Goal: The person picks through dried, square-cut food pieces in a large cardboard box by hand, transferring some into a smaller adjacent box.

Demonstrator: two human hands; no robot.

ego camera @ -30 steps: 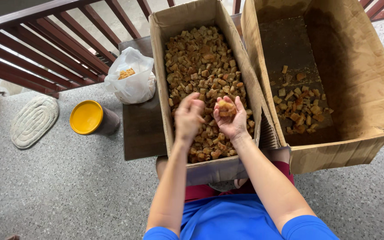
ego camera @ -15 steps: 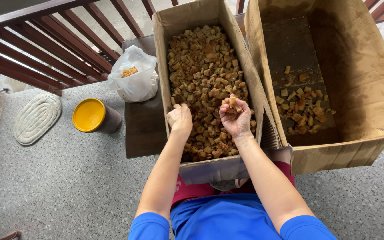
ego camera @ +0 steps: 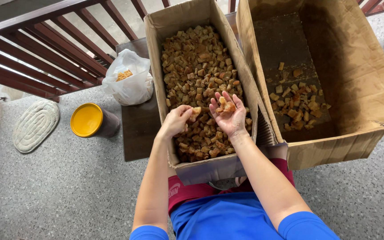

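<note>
Over the near end of the tall brown cardboard box point(ego camera: 156, 58), both hands work. Right hand point(ego camera: 229, 116) palm up, cupped, its grip loose around several golden-brown fried chunks point(ego camera: 226, 106). Left hand point(ego camera: 177, 120) just beside it, fingers curled, pinching one pale chunk point(ego camera: 197, 110) at the fingertips. Box filled with the same brown irregular pieces point(ego camera: 198, 62); its long axis runs away from the person. On the right, a wider brown cardboard box point(ego camera: 361, 66), a small pile of chunks point(ego camera: 294, 102) on its floor. Left: dark wooden desk point(ego camera: 141, 129), white plastic bag point(ego camera: 130, 82), yellow-lidded round tub point(ego camera: 92, 121).
</note>
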